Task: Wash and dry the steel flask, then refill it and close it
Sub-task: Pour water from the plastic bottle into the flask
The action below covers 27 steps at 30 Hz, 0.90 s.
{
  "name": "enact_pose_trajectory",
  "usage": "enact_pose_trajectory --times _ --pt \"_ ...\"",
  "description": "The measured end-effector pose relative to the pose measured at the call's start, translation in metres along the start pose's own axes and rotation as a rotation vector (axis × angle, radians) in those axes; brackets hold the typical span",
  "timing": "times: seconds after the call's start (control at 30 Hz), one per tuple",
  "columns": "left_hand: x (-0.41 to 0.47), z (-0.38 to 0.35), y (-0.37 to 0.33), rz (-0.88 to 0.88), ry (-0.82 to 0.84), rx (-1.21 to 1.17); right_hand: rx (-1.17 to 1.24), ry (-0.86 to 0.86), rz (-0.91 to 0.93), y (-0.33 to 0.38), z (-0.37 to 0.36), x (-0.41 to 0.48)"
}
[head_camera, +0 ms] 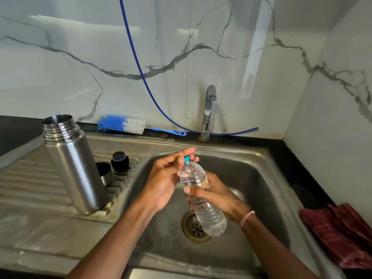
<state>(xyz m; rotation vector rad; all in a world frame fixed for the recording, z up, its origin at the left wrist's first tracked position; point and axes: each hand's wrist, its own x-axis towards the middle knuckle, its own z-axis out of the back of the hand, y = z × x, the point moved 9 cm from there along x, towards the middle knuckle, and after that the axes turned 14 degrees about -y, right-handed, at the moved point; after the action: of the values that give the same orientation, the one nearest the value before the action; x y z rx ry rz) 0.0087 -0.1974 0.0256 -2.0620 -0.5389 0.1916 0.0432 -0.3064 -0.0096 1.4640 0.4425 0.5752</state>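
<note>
While the blue cap (187, 158) sits on the water bottle (203, 202), a hard squeeze risks a spurt.
I see the left hand (167, 178) pinching the cap and the right hand (217, 192) gripping the bottle's middle over the sink (261, 178); the steel flask (70, 164) stands open on the drainboard (30, 188), apart to the left.
</note>
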Motion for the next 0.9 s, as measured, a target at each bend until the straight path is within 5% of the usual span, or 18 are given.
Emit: enact_pose_trajectory --times 0.2,0.3,0.53,0.9 --pt "0.002 0.02 0.002 -0.065 -0.275 0.025 -0.69 -0.387 0.204 0.007 0.024 0.008" --pt "0.002 0.03 0.002 -0.091 -0.387 0.08 -0.892 -0.428 0.252 0.009 0.029 0.01" --pt "0.013 0.047 -0.002 -0.113 -0.448 0.15 -0.966 -0.42 0.307 0.01 0.028 0.009" --pt "0.033 0.094 0.028 0.059 -0.6 0.305 -0.74 -0.513 0.231 0.002 0.038 0.012"
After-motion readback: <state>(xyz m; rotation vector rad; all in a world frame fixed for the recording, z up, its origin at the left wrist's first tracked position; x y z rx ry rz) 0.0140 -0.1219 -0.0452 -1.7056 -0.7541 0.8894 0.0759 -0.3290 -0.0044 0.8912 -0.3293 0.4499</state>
